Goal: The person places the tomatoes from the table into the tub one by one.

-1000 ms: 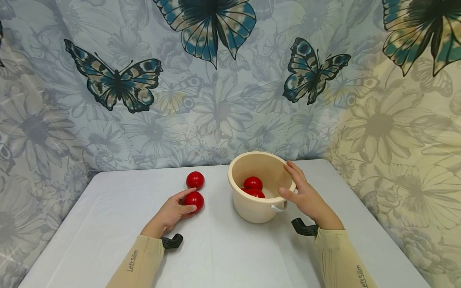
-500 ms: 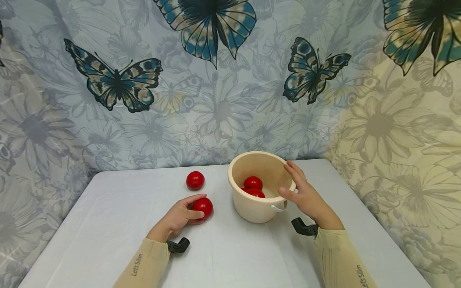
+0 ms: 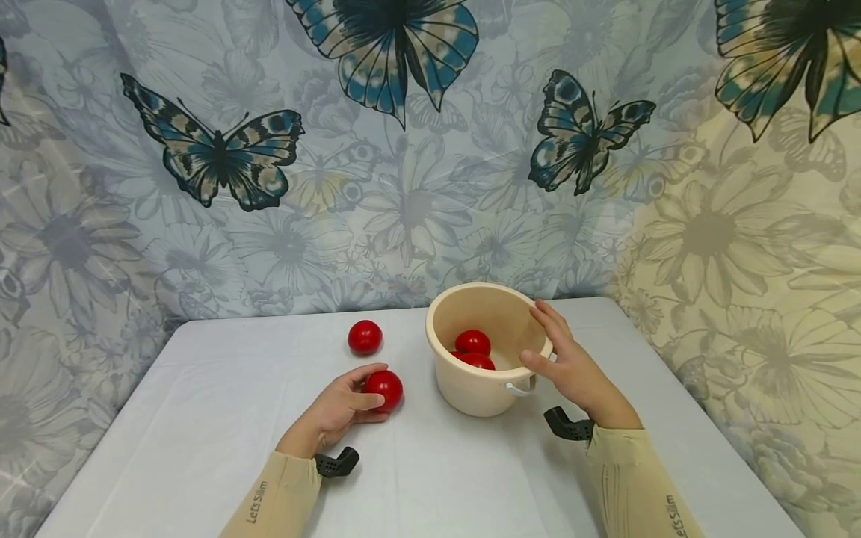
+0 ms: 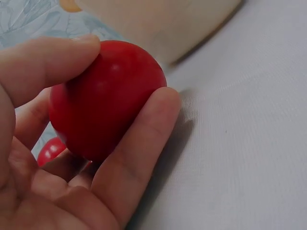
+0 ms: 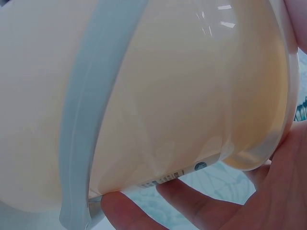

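My left hand (image 3: 336, 409) grips a red tomato (image 3: 386, 390) just left of the bucket. In the left wrist view the thumb and fingers wrap this tomato (image 4: 108, 100), and its shadow falls on the white cloth below. A cream plastic bucket (image 3: 464, 392) stands upright at the table's middle right, with several red tomatoes (image 3: 473, 343) inside. My right hand (image 3: 580, 377) holds the bucket's right rim. The right wrist view has fingers (image 5: 192, 203) along the bucket's side, near its pale blue handle (image 5: 91, 110).
Another red tomato (image 3: 365, 337) lies near the back edge of the white-covered table (image 3: 235, 388), left of the bucket. A butterfly-and-flower patterned cloth (image 3: 417, 224) hangs close behind the table. Each wrist wears a black mount (image 3: 568, 424).
My left hand has drawn the gripped tomato right and toward the front, away from the one at the back. The right hand and bucket have stayed put.
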A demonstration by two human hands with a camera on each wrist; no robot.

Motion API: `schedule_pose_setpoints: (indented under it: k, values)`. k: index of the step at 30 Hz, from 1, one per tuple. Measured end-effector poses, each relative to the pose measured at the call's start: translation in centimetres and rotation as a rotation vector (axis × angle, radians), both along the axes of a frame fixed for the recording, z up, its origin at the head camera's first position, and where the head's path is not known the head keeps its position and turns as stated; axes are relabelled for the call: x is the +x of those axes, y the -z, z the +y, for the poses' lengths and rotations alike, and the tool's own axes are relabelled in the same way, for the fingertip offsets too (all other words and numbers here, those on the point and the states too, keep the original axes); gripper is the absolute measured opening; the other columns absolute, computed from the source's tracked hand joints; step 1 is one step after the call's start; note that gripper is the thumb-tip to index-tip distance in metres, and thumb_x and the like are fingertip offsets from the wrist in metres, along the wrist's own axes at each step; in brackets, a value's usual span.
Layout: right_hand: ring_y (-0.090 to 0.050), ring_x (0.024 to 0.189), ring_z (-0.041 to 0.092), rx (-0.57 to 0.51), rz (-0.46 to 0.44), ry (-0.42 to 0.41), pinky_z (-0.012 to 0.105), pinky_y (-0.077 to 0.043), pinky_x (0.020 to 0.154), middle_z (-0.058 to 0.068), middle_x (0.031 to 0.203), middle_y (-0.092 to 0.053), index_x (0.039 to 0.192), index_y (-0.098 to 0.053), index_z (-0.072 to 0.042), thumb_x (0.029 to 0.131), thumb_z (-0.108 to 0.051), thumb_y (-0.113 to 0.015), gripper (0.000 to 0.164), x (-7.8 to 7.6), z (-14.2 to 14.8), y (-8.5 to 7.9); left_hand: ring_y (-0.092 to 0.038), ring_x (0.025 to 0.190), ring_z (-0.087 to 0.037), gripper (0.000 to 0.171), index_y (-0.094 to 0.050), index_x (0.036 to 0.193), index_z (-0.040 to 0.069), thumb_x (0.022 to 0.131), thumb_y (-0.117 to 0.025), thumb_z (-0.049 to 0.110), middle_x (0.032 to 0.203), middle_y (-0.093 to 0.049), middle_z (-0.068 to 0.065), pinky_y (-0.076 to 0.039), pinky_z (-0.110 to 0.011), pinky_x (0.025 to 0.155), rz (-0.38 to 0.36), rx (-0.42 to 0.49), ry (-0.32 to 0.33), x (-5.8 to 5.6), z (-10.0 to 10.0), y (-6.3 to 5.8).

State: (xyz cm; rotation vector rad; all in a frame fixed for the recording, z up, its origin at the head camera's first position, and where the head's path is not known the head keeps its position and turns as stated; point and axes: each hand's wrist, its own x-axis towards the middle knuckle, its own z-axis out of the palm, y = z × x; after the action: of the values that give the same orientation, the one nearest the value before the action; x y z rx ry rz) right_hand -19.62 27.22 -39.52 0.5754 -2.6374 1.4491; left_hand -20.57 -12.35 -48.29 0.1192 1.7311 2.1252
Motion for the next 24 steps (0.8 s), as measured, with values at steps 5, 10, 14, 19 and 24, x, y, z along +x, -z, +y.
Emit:
schedule_pose_setpoints:
  k: [5, 10, 14, 19, 24]
  values:
    - [-0.001, 0.149, 0.035, -0.001, -0.006, -0.007, 0.072, -0.014, 0.109, 0.004, 0.165, -0.003, 0.159, -0.022, -0.009, 0.096, -0.021, -0.067, 0.078, 0.0, 0.0, 0.0, -0.052, 0.118, -0.04, 0.064, -0.045, 0.148, 0.003, 0.089, -0.068, -0.005, 0.141, -0.04, -0.02, -0.056, -0.05, 0.085, -0.021, 0.008, -0.067, 0.0, 0.2, -0.9]
    - [-0.001, 0.149, 0.034, -0.004, -0.011, -0.011, 0.071, -0.015, 0.11, 0.003, 0.165, -0.002, 0.159, -0.02, -0.009, 0.096, -0.021, -0.066, 0.079, 0.1, 0.1, 0.0, -0.052, 0.119, -0.04, 0.064, -0.045, 0.149, 0.006, 0.09, -0.067, -0.006, 0.144, -0.038, -0.017, -0.056, -0.048, 0.086, 0.006, 0.058, -0.152, 0.1, 0.4, -3.2]
    - [-0.001, 0.149, 0.033, -0.002, -0.006, -0.01, 0.071, -0.014, 0.11, 0.002, 0.165, -0.003, 0.159, -0.021, -0.009, 0.096, -0.02, -0.066, 0.078, 0.1, 0.1, 0.0, -0.048, 0.124, -0.042, 0.064, -0.044, 0.149, 0.008, 0.091, -0.065, -0.008, 0.147, -0.036, -0.015, -0.056, -0.048, 0.087, 0.041, 0.108, -0.184, 0.1, 0.5, -5.3]
    - [-0.001, 0.149, 0.033, 0.003, -0.003, -0.006, 0.071, -0.014, 0.11, 0.0, 0.165, -0.003, 0.159, -0.022, -0.009, 0.096, -0.02, -0.066, 0.078, 0.1, 0.0, 0.0, -0.046, 0.126, -0.04, 0.061, -0.048, 0.146, 0.011, 0.091, -0.065, -0.008, 0.144, -0.04, -0.014, -0.056, -0.049, 0.085, 0.094, 0.098, -0.205, 0.3, 0.9, -7.6]
    - [-0.001, 0.149, 0.034, 0.002, -0.006, -0.004, 0.071, -0.014, 0.11, 0.001, 0.165, -0.003, 0.159, -0.022, -0.009, 0.096, -0.022, -0.067, 0.078, 0.1, 0.0, 0.0, -0.047, 0.125, -0.039, 0.061, -0.048, 0.145, 0.012, 0.09, -0.066, -0.007, 0.141, -0.043, -0.016, -0.057, -0.05, 0.083, 0.155, 0.08, -0.203, 0.3, 1.7, -9.5]
